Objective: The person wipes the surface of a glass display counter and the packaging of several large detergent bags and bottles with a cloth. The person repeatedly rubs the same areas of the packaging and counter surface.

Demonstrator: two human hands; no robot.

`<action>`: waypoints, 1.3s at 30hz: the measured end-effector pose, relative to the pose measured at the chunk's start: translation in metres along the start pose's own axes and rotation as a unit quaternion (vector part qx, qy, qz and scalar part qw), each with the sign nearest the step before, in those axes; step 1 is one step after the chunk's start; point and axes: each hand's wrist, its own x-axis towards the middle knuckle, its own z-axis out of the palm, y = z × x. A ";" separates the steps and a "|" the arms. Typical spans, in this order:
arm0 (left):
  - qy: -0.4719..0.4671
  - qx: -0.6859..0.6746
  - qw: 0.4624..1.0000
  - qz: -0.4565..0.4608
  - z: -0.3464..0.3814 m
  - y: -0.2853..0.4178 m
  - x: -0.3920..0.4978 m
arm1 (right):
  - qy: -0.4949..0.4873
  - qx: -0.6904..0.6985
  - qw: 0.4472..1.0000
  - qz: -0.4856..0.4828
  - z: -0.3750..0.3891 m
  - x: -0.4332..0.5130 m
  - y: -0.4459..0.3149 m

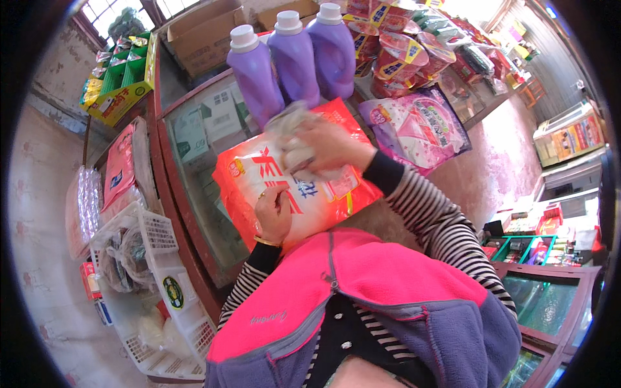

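Observation:
A large red and white plastic bag of laundry powder (242,169) lies tilted in front of me, over the glass counter's edge and against my vest. My right hand (322,145) grips a crumpled greyish cloth (296,140) on the bag's upper part; hand and cloth are blurred. My left hand (274,213), with a ring and a bracelet, is at the bag's lower left part, its fingers curled; whether it pinches the bag cannot be told. Just beyond stand purple detergent bottles (291,63) with white caps. To the right lies a purple and pink bag of laundry powder (417,126).
The glass-topped counter (194,179) holds boxes beneath its glass. Red instant noodle tubs (398,58) are stacked at the back right. On the left are a white plastic basket (160,271) and a green snack display box (121,92). An open cardboard box (206,36) stands behind.

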 end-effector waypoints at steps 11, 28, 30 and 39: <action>-0.111 0.243 0.933 0.242 0.003 -0.006 -0.018 | 0.109 0.101 0.926 -0.347 0.076 0.118 -0.077; -0.223 0.327 0.904 0.163 0.003 0.018 -0.008 | -0.025 0.066 0.997 0.043 -0.011 -0.023 -0.021; -0.220 0.315 0.912 0.143 0.003 0.020 -0.009 | -0.021 0.053 0.995 0.086 -0.019 -0.052 -0.019; -0.200 0.338 0.913 0.112 0.013 0.015 -0.015 | 0.096 0.041 0.979 0.177 0.000 -0.145 -0.046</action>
